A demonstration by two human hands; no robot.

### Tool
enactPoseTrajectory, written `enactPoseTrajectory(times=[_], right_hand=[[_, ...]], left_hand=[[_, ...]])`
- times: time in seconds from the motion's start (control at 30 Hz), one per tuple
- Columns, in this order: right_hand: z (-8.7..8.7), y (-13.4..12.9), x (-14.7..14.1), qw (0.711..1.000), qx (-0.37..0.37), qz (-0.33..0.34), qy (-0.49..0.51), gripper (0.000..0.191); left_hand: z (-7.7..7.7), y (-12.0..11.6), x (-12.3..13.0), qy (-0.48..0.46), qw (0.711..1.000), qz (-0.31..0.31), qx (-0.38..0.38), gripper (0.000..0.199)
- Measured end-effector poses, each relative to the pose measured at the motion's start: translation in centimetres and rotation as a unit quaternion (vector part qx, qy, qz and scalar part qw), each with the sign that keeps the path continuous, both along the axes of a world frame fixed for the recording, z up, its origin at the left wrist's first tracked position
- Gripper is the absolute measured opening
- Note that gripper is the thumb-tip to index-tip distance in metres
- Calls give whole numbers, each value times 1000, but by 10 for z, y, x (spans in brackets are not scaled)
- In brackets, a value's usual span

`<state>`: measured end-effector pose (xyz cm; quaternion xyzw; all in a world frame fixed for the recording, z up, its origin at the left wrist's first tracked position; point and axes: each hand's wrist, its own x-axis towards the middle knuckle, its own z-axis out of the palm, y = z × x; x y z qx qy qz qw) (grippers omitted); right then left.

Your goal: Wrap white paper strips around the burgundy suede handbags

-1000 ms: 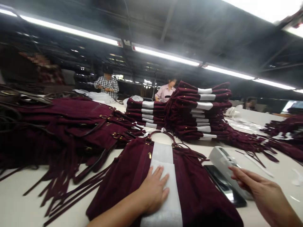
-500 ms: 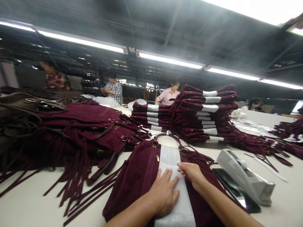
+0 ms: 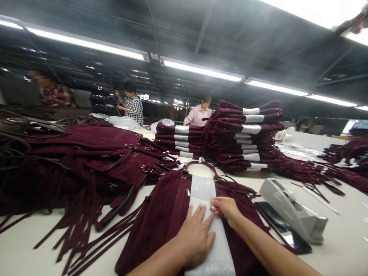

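Note:
A maroon suede handbag with a round handle lies flat on the table in front of me. Round its middle runs a white foam wrap, with one end overlapping the layer beneath. My left hand rests spread and flat on the wrap, pressing it against the bag. Just to its right, my right hand is closed in a pinch at the wrap's right edge, by the overlap. Whatever sits between those fingertips is too small to make out.
A grey tape dispenser and a dark phone lie to the right. Behind stands a tall stack of wrapped maroon bags. Unwrapped maroon bags with long fringes pile up on the left. Several people work farther back.
The view has swung slightly right, so everything sits a little farther left. Both hands stay at about the same place on the wrap, and the right fingertips remain pinched at its edge.

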<state>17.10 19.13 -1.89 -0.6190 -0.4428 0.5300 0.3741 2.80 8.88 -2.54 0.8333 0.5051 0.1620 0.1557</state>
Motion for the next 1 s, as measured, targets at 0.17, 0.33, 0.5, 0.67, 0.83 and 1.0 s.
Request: enactPoseTrajectory(times=[0.17,0.33,0.5,0.67,0.83,1.0], right_hand=[[-1,7,-2,999,-11,15,-46,19],[2,19,-1,990,-37,72,-112,29],[5,19,5,970,-27,134,-203,38],[3,9,15,940,-2,187,-284,41],[10,-4,22,907,47,220,-357,33],[23,-17,27,870,155,170,-436,24]], left_hand=[[2,-1,0,2,1000,0,-7,58],[3,-1,0,5,1000,-1,-11,59],[3,-2,-1,11,1000,2,-8,59],[5,-3,-2,8,1000,-1,-15,59],[6,-4,-3,-1,1000,-6,-13,57],[4,-4,-4,-7,1000,-9,-11,54]])
